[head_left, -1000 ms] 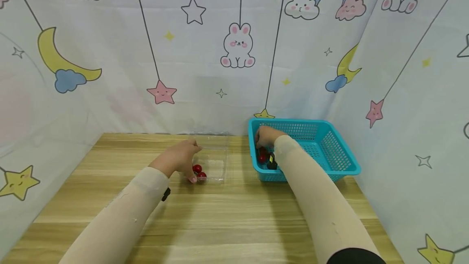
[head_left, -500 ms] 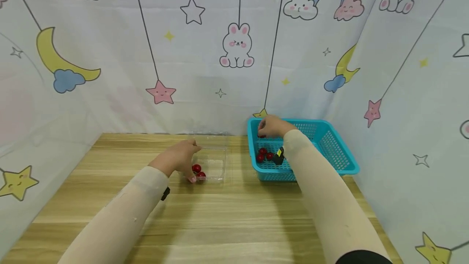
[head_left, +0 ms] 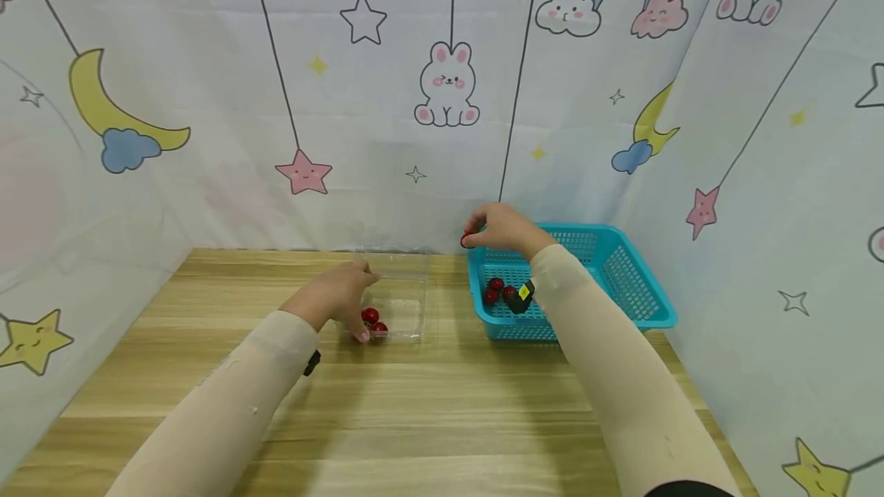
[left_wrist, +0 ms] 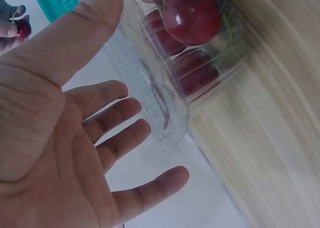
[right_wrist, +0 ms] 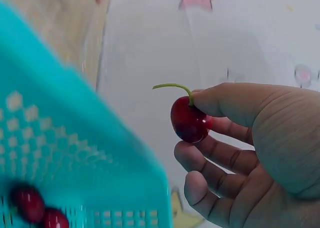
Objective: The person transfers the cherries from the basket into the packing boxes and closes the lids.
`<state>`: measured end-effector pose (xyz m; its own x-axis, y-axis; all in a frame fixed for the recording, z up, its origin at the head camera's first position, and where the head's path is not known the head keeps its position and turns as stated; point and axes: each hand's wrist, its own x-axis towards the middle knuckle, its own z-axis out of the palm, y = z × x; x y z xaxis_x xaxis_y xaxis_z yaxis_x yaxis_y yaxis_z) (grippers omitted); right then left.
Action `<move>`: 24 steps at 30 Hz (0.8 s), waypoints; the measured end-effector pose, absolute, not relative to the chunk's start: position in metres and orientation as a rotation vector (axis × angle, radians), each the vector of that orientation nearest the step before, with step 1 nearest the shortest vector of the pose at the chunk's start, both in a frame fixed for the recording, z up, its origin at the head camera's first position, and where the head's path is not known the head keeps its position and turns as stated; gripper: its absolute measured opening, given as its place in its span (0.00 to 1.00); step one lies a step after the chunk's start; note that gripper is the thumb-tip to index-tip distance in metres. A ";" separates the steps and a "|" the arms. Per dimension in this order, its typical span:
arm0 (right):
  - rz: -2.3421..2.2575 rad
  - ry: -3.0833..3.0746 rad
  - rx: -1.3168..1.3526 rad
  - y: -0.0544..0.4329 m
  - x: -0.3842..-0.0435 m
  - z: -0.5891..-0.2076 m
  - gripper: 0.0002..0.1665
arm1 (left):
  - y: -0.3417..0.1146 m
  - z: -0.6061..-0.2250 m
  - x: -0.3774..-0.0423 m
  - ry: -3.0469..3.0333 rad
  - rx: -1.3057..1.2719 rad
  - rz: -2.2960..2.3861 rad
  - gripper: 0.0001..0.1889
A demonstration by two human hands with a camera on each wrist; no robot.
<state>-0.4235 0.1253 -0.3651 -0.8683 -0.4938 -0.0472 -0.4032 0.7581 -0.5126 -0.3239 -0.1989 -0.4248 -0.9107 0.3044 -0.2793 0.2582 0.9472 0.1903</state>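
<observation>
My right hand (head_left: pixel 507 227) pinches a dark red cherry (right_wrist: pixel 189 119) between thumb and fingertips; its curved green stem sticks out in the right wrist view. The hand hangs over the left back rim of a turquoise plastic basket (head_left: pixel 638 274). Several cherries (head_left: pixel 491 297) lie at that basket's left end. With fingers spread and fairly straight, my left hand (head_left: pixel 333 296) touches the left side of a clear plastic box (head_left: pixel 406 311). Red cherries (left_wrist: pixel 192 19) with green stems lie inside this box, partly hidden by the hand in the head view.
Both containers stand on a wood-grain table (head_left: pixel 414 420), the box to the left of the basket. A white curtain (head_left: pixel 387 113) with printed stars and rabbits hangs behind the table and along its sides.
My right hand has lifted a cherry out of the basket's left end and moved up and left past its rim. My left hand has stayed at the box.
</observation>
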 end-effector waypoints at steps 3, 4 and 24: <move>-0.738 2.751 -0.783 0.109 -0.413 -0.362 0.12 | -0.198 -0.425 -0.324 2.794 0.415 0.209 0.65; -0.737 2.738 -0.811 0.103 -0.410 -0.362 0.12 | -0.198 -0.425 -0.324 2.793 0.414 0.209 0.65; -0.439 2.649 -1.087 0.001 -0.367 -0.422 0.06 | -0.202 -0.426 -0.326 2.790 0.435 0.167 0.66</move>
